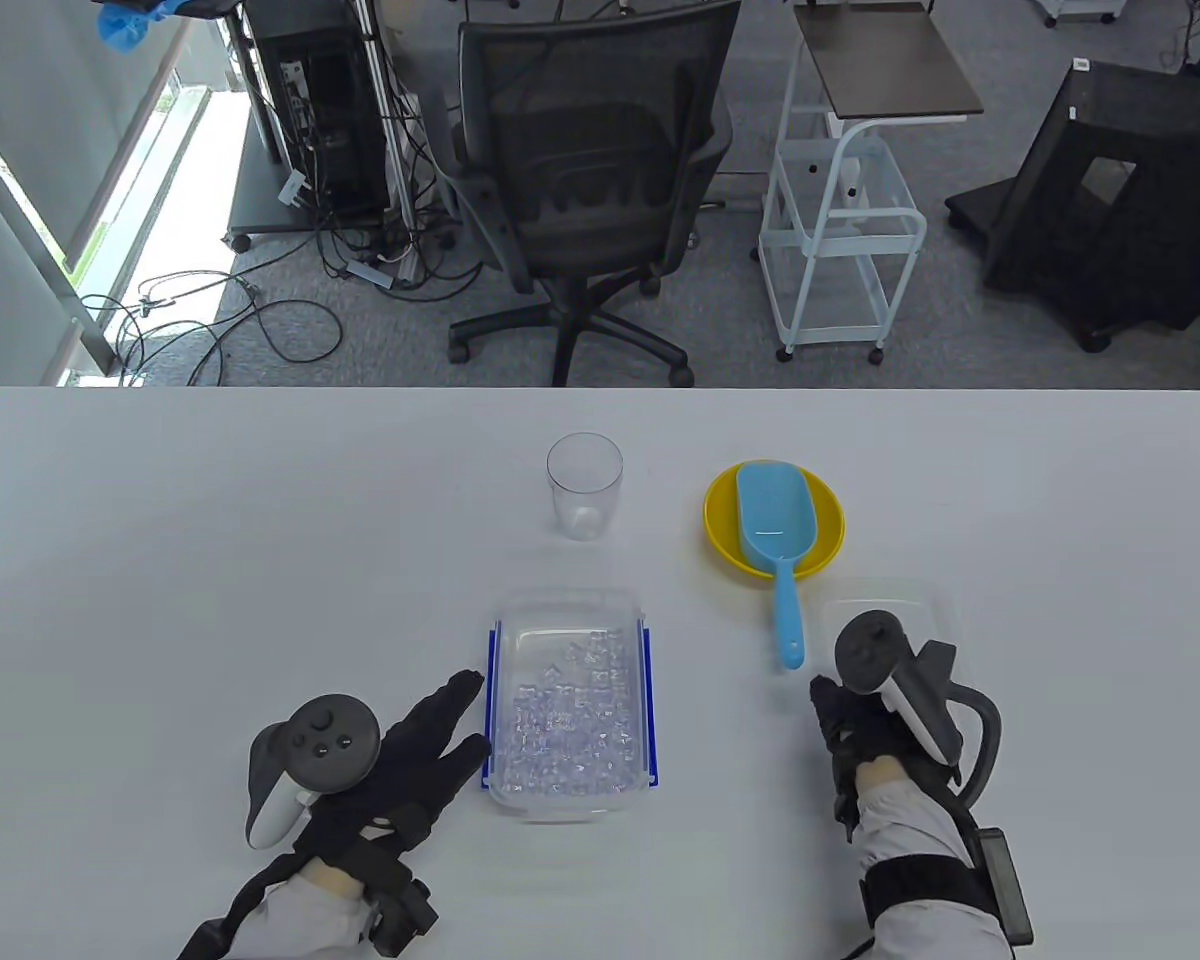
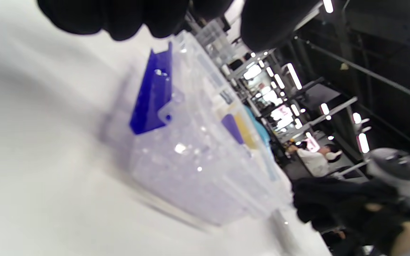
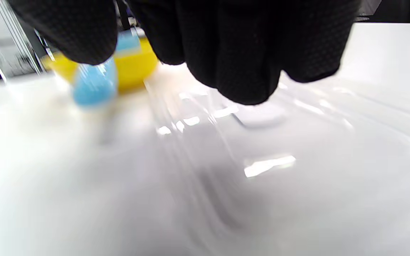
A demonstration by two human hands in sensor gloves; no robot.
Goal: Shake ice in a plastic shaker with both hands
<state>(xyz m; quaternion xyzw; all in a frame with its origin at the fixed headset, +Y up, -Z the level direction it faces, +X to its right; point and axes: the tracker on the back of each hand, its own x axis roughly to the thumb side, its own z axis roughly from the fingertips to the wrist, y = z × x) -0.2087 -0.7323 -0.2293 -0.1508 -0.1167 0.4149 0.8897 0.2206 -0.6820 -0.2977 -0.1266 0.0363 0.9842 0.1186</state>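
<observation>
Table view: setup step, ice box (image 1: 570,705) near centre on tabletop (image 1: 210,540), left hand (image 1: 400,770) spread beside it, right hand (image 1: 850,730) over lid (image 1: 885,610), grip unclear; next, lid onto box.

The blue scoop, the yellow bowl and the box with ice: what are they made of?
Scoop: apparently matte light-blue plastic, moulded in one piece. Bowl: likely glossy yellow plastic, evenly coloured. Box: clear plastic with blue side clips; the ice shows through its walls.
</observation>
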